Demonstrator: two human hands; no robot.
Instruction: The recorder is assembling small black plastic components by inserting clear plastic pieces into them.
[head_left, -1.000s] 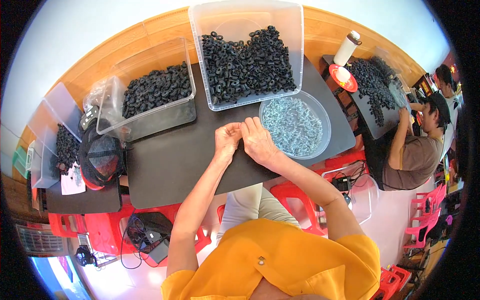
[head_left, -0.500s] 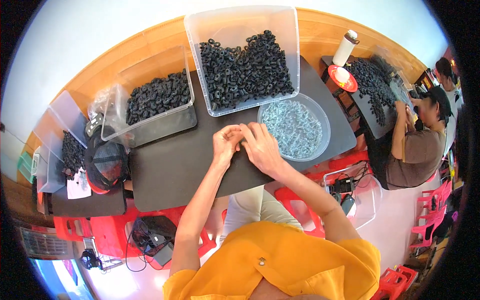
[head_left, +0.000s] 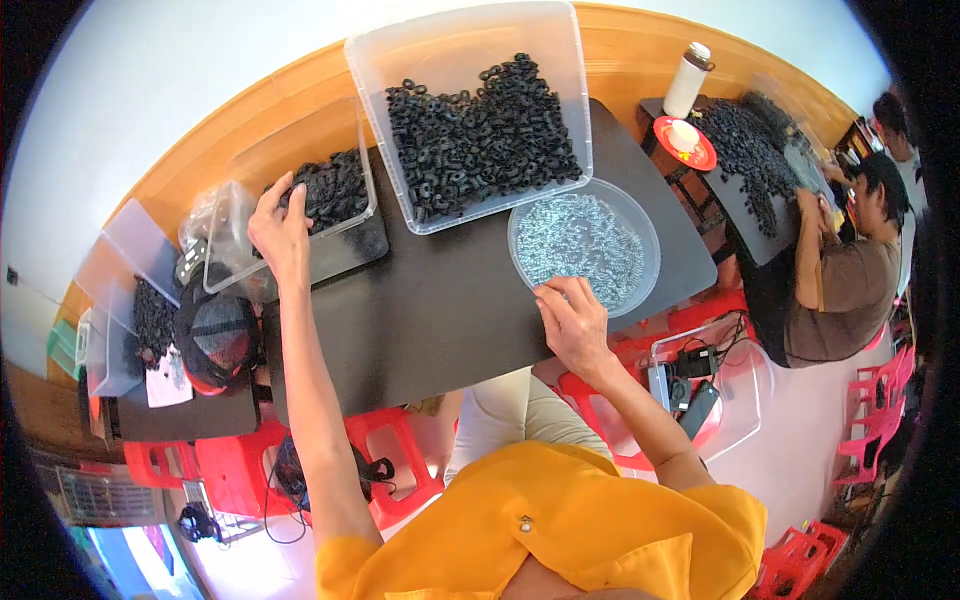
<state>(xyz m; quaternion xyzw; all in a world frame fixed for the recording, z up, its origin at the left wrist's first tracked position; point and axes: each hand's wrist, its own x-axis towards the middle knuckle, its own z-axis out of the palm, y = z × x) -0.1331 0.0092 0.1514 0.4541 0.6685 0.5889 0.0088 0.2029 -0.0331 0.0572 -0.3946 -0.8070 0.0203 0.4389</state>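
Note:
My left hand (head_left: 280,228) reaches over the near side of a clear plastic bin (head_left: 330,258) holding small black plastic parts (head_left: 338,190). Its thumb and fingers are spread, and nothing shows between them. My right hand (head_left: 577,325) is by the front rim of a round clear tub (head_left: 655,270) full of small shiny metal pieces (head_left: 580,245), which look like screws or pins. Its fingertips are pinched together; what they hold, if anything, is too small to make out.
A large clear bin (head_left: 368,110) of black ring-like parts stands tilted at the back of the dark table (head_left: 440,330). A cap (head_left: 218,325) lies at the left. On the right, another person (head_left: 845,285) works at a table with a black pile (head_left: 745,160) and a bottle (head_left: 688,82).
My hands were together over the table. The left has moved away to the left bin and spread its fingers; the right has shifted slightly right and nearer, to the tub's front rim.

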